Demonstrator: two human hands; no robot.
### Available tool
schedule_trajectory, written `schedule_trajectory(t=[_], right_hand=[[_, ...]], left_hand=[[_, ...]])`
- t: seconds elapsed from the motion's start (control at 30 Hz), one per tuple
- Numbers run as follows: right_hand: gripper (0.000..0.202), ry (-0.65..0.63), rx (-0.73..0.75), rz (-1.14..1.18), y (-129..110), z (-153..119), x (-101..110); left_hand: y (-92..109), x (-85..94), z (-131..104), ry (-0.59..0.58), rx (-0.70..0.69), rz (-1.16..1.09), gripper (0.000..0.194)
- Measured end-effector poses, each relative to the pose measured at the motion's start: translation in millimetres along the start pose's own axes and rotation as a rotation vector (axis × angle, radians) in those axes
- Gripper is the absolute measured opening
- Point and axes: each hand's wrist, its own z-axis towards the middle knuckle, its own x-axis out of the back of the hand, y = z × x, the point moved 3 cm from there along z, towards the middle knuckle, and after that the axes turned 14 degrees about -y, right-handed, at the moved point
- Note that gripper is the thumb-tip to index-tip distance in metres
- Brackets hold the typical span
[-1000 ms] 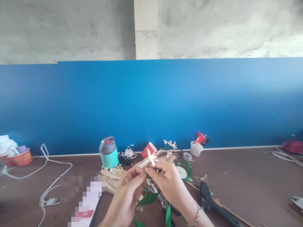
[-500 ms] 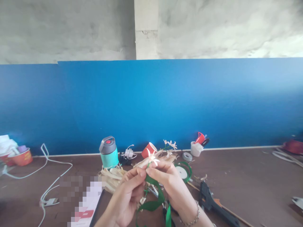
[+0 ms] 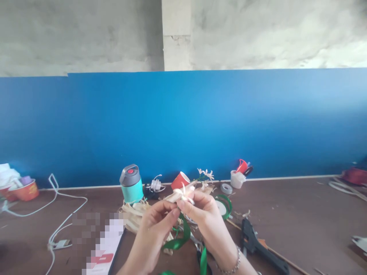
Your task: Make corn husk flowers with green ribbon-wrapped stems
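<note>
In front of me, a small white artificial flower (image 3: 183,194) with narrow petals is pinched between the thumb and fingers of my right hand (image 3: 205,214). My left hand (image 3: 156,225) is closed just beside it, its fingertips together at the flower's base on a green ribbon (image 3: 183,233). The ribbon hangs in a loop below both hands. The stem is hidden by my fingers. Behind the right hand lies a spool of green ribbon (image 3: 228,206). Scissors (image 3: 197,244) lie partly hidden beneath my hands.
Dried husks (image 3: 133,215) lie left of my hands, near a teal flask (image 3: 132,187). Further back are a tipped red cup (image 3: 180,179), finished white flowers (image 3: 206,173), a tape roll (image 3: 226,189) and a white cup (image 3: 237,179). A black glue gun (image 3: 258,244) lies right.
The flower has turned and tilted in my fingers, its petals now facing more to the side. The ribbon's loop has shifted slightly left and hangs differently.
</note>
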Motion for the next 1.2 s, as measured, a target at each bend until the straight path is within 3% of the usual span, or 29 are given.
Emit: schedule_trajectory(t=[0.13, 0.23, 0.43, 0.53, 0.6, 0.7, 0.8, 0.87, 1.03, 1.13, 1.2], right_hand=[[0.025, 0.076, 0.042, -0.06, 5, 0, 1], [0.027, 0.043, 0.012, -0.068, 6, 0, 0], [0.03, -0.042, -0.082, -0.336, 7, 10, 13], [0.02, -0.195, -0.219, -0.64, 23, 14, 19], [0.016, -0.302, -0.297, -0.695, 35, 12, 18], [0.018, -0.519, -0.399, -0.621, 43, 4, 5], [0.021, -0.765, -0.546, -0.412, 41, -6, -11], [0.023, -0.842, -0.603, -0.328, 38, -10, -15], [0.016, -0.772, -0.546, -0.553, 38, -3, -1], [0.016, -0.594, -0.432, -0.804, 35, 3, 17], [0.018, -0.415, -0.304, -1.012, 26, 6, 29]], left_hand=[[8, -0.2, -1, 0.05, -0.111, 0.258, 0.029], [7, 3.9, -1, 0.061, -0.11, 0.304, 0.027], [13, 20.3, 1, 0.095, -0.088, -0.037, 0.028], [21, 23.5, 0, 0.082, -0.044, -0.233, 0.03], [22, 25.0, 0, 0.11, -0.005, -0.332, 0.031], [24, 29.0, -1, 0.195, -0.012, -0.408, 0.03], [30, 36.4, -1, 0.264, -0.134, -0.461, 0.025], [36, 43.1, -2, 0.283, -0.22, -0.508, 0.019], [47, 63.1, -3, 0.396, -0.35, -0.48, 0.013], [56, 70.0, -6, 0.441, -0.542, -0.31, 0.016], [58, 72.5, -6, 0.431, -0.575, -0.308, 0.017]])
